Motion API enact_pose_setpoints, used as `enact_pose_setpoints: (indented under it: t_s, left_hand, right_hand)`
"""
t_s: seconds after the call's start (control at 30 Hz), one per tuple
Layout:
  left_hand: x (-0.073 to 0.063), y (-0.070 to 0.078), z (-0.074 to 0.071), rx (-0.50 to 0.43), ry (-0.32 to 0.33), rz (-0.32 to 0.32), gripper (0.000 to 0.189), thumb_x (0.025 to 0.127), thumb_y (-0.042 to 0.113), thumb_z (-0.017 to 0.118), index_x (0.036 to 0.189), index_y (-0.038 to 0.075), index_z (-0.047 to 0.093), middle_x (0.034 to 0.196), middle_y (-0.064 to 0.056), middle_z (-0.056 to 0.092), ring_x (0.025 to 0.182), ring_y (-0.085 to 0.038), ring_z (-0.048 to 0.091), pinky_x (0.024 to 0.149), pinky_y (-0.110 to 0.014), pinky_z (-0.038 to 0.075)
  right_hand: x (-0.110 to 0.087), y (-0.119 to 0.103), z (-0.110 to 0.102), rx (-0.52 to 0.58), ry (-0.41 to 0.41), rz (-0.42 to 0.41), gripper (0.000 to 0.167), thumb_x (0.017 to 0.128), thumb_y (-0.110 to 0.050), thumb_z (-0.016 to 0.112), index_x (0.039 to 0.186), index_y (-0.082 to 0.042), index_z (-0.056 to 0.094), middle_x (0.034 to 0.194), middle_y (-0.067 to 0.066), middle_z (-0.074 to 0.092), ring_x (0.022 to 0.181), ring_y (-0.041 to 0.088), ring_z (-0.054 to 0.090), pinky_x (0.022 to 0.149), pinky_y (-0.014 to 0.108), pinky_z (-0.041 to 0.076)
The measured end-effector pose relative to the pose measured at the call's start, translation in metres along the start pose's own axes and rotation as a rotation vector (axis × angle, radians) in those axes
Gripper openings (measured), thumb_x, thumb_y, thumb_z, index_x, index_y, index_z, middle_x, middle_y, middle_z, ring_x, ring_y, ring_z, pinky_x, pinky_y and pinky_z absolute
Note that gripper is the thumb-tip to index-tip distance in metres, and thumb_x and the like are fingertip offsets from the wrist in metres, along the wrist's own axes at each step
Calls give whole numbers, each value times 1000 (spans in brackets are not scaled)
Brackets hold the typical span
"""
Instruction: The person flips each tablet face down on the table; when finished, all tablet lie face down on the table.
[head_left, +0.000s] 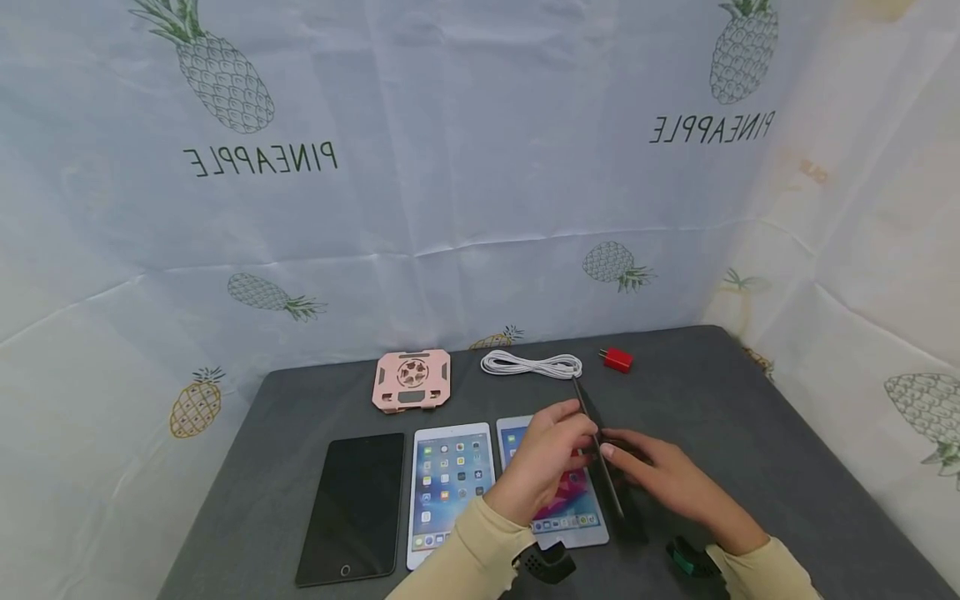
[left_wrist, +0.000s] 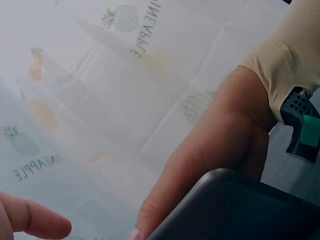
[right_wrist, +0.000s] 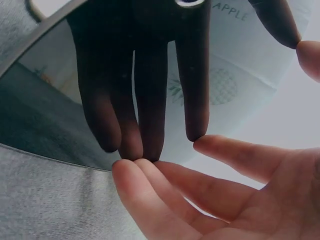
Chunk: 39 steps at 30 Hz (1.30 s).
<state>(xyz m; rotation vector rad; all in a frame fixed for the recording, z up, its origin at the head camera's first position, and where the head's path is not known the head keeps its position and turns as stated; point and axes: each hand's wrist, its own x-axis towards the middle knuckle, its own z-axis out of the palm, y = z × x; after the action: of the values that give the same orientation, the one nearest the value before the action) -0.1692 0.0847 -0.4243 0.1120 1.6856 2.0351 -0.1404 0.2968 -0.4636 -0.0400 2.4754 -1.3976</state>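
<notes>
A dark tablet [head_left: 606, 475] stands tilted on its long edge between both hands. My left hand [head_left: 546, 454] is at its left face, curled fingertips at the upper edge. In the left wrist view the tablet's dark corner [left_wrist: 240, 210] fills the bottom right. From the other side my right hand [head_left: 671, 479] touches the glossy screen [right_wrist: 150, 100] with extended fingertips and thumb; the screen mirrors those fingers. Directly left of the held tablet, a white tablet [head_left: 573, 525] with a lit pink-and-blue screen lies partly hidden under the left hand.
Another lit white tablet [head_left: 453, 475] and a black tablet [head_left: 356, 508] lie to the left. Behind them are a pink case-like piece [head_left: 412, 379], a coiled white cable [head_left: 531, 365] and a red plug adapter [head_left: 617, 360]. A pineapple-print curtain [head_left: 465, 167] hangs behind the dark table [head_left: 240, 500].
</notes>
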Motion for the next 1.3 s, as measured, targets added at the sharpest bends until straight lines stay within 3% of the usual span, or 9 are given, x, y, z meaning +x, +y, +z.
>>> enact_pose_setpoints:
  t_s: [0.4,0.73,0.97,1.3]
  left_hand:
    - [-2,5,-1,1,-42,8,75,98,23,68,164,0,40,159,-19,53,130,-30,63,119,-63,47]
    - [-5,3,4,31,-59,3,74,98,25,68,164,2,41,159,-16,54,127,-26,64,118,-59,50]
    - [-4,5,2,43,-69,5,74,96,24,69,164,8,43,161,-14,51,125,-24,65,117,-60,50]
    - [-4,4,5,-37,-92,-17,78,95,16,69,166,10,39,149,-14,58,120,-28,70,103,-67,57]
  right_hand:
    - [1,-7,-3,52,-32,-16,69,111,-43,59,161,4,45,162,30,50,135,43,65,89,47,67]
    - [-5,-8,-4,83,-42,2,68,112,-43,57,161,3,45,164,31,47,139,48,61,87,48,68]
    - [-2,-13,-3,71,-12,-41,67,111,-40,59,160,4,46,162,31,49,133,44,67,85,46,68]
    - [-5,-17,-8,29,20,-105,62,112,-37,60,159,2,50,158,29,55,125,37,72,79,37,68]
